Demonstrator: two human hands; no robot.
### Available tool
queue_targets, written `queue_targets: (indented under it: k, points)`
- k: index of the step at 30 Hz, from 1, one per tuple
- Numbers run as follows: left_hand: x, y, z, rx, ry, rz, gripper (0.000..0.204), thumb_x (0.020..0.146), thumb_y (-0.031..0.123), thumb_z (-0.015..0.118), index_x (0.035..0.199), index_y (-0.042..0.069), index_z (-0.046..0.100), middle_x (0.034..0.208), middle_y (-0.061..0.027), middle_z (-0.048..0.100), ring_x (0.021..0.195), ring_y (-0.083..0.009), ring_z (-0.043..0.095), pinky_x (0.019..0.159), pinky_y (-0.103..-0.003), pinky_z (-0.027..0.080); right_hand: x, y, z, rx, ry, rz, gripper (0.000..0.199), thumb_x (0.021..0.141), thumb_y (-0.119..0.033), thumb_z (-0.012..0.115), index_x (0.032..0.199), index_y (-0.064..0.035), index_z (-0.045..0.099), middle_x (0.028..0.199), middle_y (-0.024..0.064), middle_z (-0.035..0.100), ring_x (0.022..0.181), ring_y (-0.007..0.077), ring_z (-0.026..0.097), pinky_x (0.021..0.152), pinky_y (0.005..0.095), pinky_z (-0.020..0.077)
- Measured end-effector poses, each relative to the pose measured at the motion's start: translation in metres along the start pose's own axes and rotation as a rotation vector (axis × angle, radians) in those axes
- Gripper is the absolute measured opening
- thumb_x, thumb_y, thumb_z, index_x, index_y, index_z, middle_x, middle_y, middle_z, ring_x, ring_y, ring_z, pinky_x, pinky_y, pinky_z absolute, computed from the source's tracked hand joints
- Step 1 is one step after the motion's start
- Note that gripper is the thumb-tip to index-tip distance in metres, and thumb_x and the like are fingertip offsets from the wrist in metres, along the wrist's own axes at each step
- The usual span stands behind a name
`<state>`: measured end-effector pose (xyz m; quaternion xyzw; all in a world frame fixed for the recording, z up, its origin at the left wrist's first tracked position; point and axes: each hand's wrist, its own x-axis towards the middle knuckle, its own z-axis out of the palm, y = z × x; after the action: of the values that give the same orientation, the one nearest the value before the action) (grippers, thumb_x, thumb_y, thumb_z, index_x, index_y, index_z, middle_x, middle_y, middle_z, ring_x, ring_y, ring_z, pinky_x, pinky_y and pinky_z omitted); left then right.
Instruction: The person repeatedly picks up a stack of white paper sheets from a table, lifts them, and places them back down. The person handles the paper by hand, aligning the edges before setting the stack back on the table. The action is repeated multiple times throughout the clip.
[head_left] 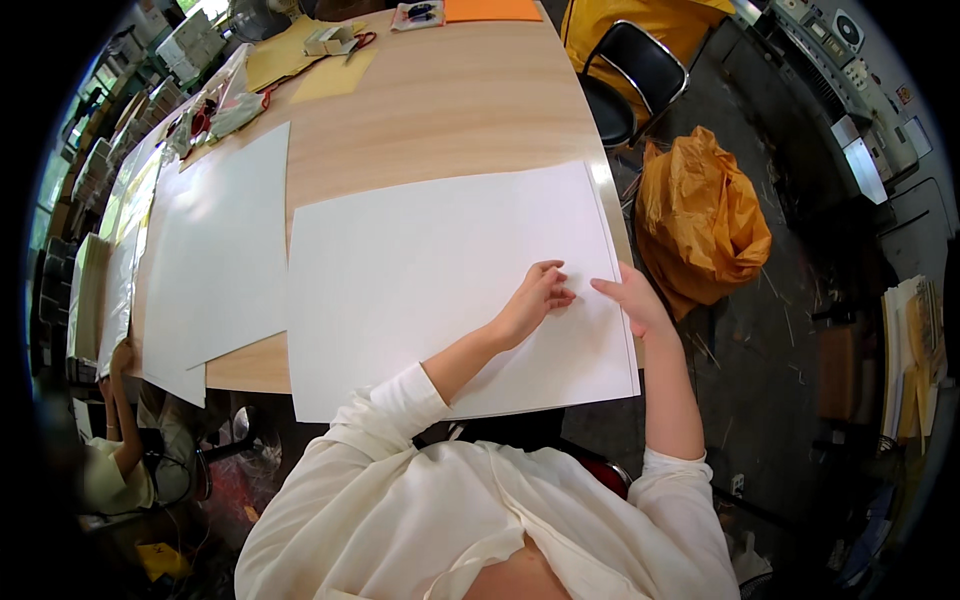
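- White rectangular paper sheet (pixel 420 290), large and flat, lay on the pale wooden table (pixel 450 110), its long axis running left to right across the person, its right edge at the table's right edge.
- Both hands rested on the sheet's right portion, near that edge; the sheet stretched away leftward from them.
- Left hand (pixel 535 298): fingers curled loosely together, tips pressing the paper; nothing gripped.
- Right hand (pixel 632 300): nearer the right edge, fingers extended and flat, index pointing toward the left hand; touching the paper, holding nothing.
- The two hands sat just beside each other, a narrow gap between fingertips.
- A second white sheet (pixel 215 250) lay to the left, well apart from the hands.
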<state>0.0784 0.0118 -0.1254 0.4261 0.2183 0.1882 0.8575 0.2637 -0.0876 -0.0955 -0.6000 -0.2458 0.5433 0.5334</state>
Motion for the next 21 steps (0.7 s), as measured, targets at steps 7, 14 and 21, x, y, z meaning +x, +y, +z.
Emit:
queue_targets:
  k: [7,14,21]
  points:
    - [-0.071,0.102,-0.2,1.378,1.3,0.815,0.079,0.071,0.029,0.085,0.128,-0.001,0.041,0.129,-0.0179,0.041,0.121,-0.0315,0.037,0.1,-0.04,0.037,-0.035,-0.009,0.017,0.053,-0.015,-0.265,0.034,0.089,0.0,0.057,0.123,0.005,0.056,0.113,0.0095,0.064,0.099,0.0142,0.061,0.086,0.028,0.0483]
    - [-0.19,0.158,-0.259,0.719,0.845,0.26,0.085,0.08,0.026,0.077,0.142,-0.007,0.028,0.144,-0.0229,0.036,0.131,-0.0346,0.039,0.107,-0.043,0.037,-0.069,-0.007,-0.002,0.061,0.04,-0.454,0.027,0.089,-0.005,0.062,0.116,0.003,0.061,0.103,0.0058,0.067,0.089,0.0114,0.062,0.08,0.0246,0.0484]
    - [-0.228,0.152,-0.233,0.386,0.749,0.278,0.046,0.081,0.013,0.075,0.118,-0.006,0.055,0.108,-0.0167,0.065,0.094,-0.0227,0.065,0.081,-0.035,0.055,-0.088,0.001,-0.022,0.132,0.055,-0.597,0.031,0.088,-0.008,0.067,0.117,0.0004,0.061,0.108,0.0052,0.068,0.093,0.0127,0.063,0.083,0.0256,0.048]
